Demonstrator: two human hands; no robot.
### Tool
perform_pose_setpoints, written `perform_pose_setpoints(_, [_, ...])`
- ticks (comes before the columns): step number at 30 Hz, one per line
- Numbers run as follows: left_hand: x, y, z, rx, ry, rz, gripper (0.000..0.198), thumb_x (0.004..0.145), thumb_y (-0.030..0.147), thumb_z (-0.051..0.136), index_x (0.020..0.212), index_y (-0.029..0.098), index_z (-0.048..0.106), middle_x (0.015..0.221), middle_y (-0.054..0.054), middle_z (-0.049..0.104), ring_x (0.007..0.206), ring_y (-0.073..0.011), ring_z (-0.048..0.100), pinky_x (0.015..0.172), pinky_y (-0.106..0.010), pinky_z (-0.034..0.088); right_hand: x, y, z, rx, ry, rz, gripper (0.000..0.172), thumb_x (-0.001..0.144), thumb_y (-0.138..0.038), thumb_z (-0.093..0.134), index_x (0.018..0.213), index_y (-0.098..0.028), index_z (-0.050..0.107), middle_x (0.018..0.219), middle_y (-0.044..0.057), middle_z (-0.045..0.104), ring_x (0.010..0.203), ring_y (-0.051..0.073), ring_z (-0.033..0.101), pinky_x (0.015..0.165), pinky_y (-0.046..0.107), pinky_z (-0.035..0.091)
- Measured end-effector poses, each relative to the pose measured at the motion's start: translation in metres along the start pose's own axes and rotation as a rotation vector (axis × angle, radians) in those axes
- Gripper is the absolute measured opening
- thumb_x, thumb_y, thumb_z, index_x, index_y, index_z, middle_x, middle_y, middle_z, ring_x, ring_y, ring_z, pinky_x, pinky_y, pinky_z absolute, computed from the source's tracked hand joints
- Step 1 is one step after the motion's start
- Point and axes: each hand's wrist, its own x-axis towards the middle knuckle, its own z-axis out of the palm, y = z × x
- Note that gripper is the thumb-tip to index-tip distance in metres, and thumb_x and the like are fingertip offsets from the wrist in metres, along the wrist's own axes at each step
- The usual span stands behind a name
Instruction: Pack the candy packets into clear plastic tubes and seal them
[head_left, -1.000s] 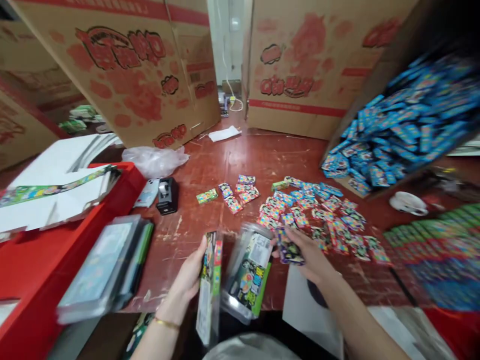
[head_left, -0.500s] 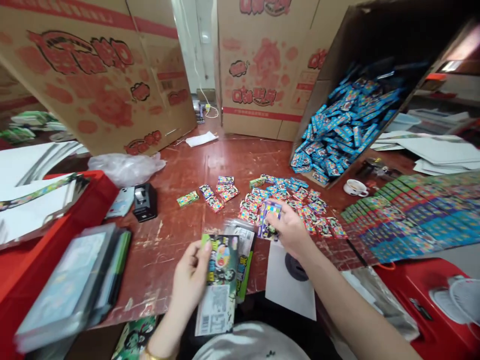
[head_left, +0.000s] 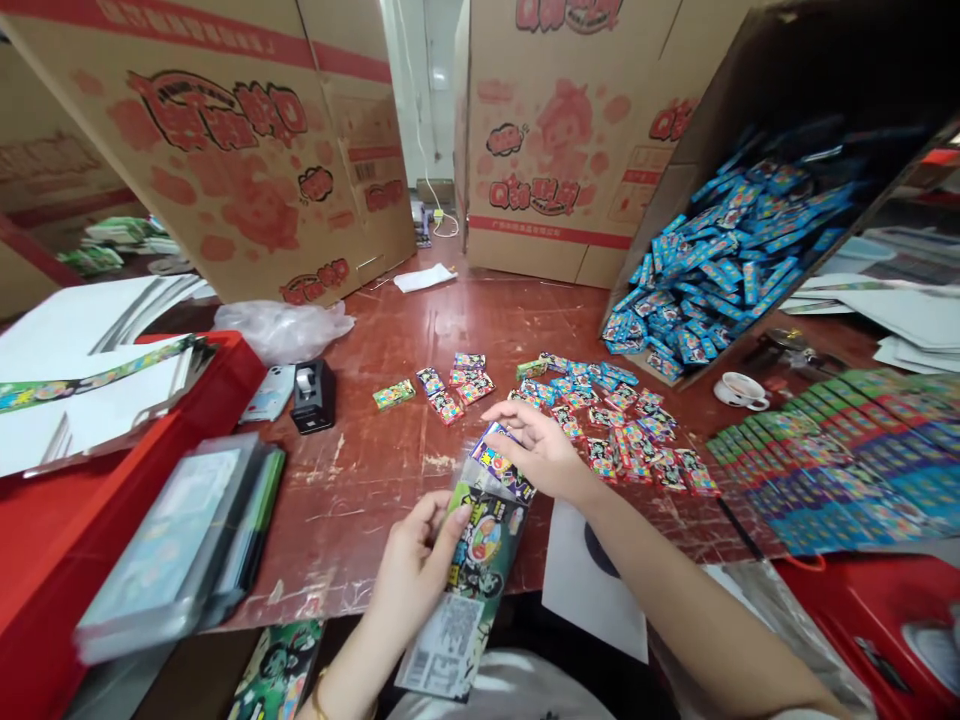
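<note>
A flat printed packaging bag [head_left: 480,545], dark green and black with a clear top, is pinched between the thumb and fingers of my left hand [head_left: 420,555]. My right hand [head_left: 541,452] grips small purple candy packets [head_left: 495,452] at the bag's upper end. They overlap its clear part; how far they are inside, I cannot tell. Just beyond the right hand, a loose pile of red, blue and purple packets [head_left: 637,450] lies on the red tabletop [head_left: 337,520]. A few more packets [head_left: 448,403] and a green packet [head_left: 394,394] lie farther left.
At back right, a tipped carton [head_left: 686,160] spills blue packets [head_left: 720,270]. Tall cartons [head_left: 247,170] stand behind. To the left are a red bin [head_left: 150,455], stacked plastic sleeves [head_left: 169,540] and a black tape dispenser [head_left: 313,395]. A cup [head_left: 739,390] and colourful packet rows [head_left: 847,460] sit right.
My right hand has brought the purple packets down and left to the bag's top. The bag in my left hand has shifted right and tilted. The whole view has swung slightly left.
</note>
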Motion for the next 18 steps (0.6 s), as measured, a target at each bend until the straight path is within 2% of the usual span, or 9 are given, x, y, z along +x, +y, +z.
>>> perform_pose_setpoints(5, [0.007, 0.012, -0.002, 0.116, -0.053, 0.044, 0.026, 0.083, 0.04, 0.057, 0.094, 0.018, 0.065, 0.07, -0.001, 0.068, 0.064, -0.0152, 0.06, 0.061, -0.022, 0.047, -0.002, 0.003, 0.002, -0.088, 0.023, -0.04, 0.024, 0.086, -0.032, 0.056, 0.11, -0.027, 0.053, 0.091, 0.001, 0.056, 0.081, 0.014, 0.055, 0.071, 0.026, 0.046])
perform_pose_setpoints(7, [0.008, 0.014, -0.004, 0.121, -0.051, 0.049, 0.026, 0.083, 0.04, 0.056, 0.092, 0.018, 0.065, 0.068, -0.001, 0.068, 0.062, -0.0148, 0.059, 0.059, -0.021, 0.046, -0.006, 0.005, 0.001, -0.175, 0.031, -0.077, 0.016, 0.089, -0.031, 0.052, 0.104, -0.025, 0.055, 0.089, 0.001, 0.057, 0.078, 0.014, 0.054, 0.071, 0.027, 0.044])
perform_pose_setpoints(9, [0.008, 0.015, -0.006, 0.128, -0.055, 0.043, 0.025, 0.084, 0.039, 0.055, 0.091, 0.017, 0.065, 0.069, -0.002, 0.068, 0.063, -0.0149, 0.059, 0.057, -0.021, 0.045, -0.012, 0.007, -0.001, -0.278, 0.038, -0.119, 0.008, 0.089, -0.029, 0.052, 0.089, -0.022, 0.056, 0.082, 0.0, 0.055, 0.074, 0.014, 0.053, 0.07, 0.026, 0.043])
perform_pose_setpoints(12, [0.006, 0.012, -0.006, 0.183, -0.101, 0.035, 0.022, 0.086, 0.036, 0.052, 0.09, 0.018, 0.064, 0.072, -0.002, 0.067, 0.064, -0.0153, 0.059, 0.057, -0.021, 0.044, -0.021, 0.008, -0.002, -0.412, -0.011, -0.164, 0.012, 0.088, -0.026, 0.054, 0.078, -0.02, 0.053, 0.074, -0.001, 0.052, 0.07, 0.013, 0.051, 0.068, 0.026, 0.041])
perform_pose_setpoints(16, [0.005, 0.006, -0.003, 0.241, -0.127, 0.038, 0.023, 0.087, 0.035, 0.05, 0.088, 0.018, 0.064, 0.072, -0.003, 0.067, 0.063, -0.0153, 0.058, 0.055, -0.021, 0.042, -0.032, 0.011, 0.004, -0.467, -0.152, -0.218, 0.014, 0.089, -0.024, 0.051, 0.076, -0.02, 0.051, 0.077, 0.001, 0.051, 0.076, 0.015, 0.051, 0.071, 0.027, 0.041])
perform_pose_setpoints(18, [0.007, 0.003, -0.003, 0.226, -0.106, 0.029, 0.024, 0.086, 0.038, 0.052, 0.086, 0.018, 0.065, 0.068, -0.002, 0.065, 0.061, -0.0152, 0.056, 0.055, -0.021, 0.042, -0.038, 0.015, 0.008, -0.465, -0.168, -0.186, 0.005, 0.089, -0.024, 0.051, 0.085, -0.021, 0.05, 0.081, 0.001, 0.052, 0.078, 0.016, 0.052, 0.072, 0.028, 0.042])
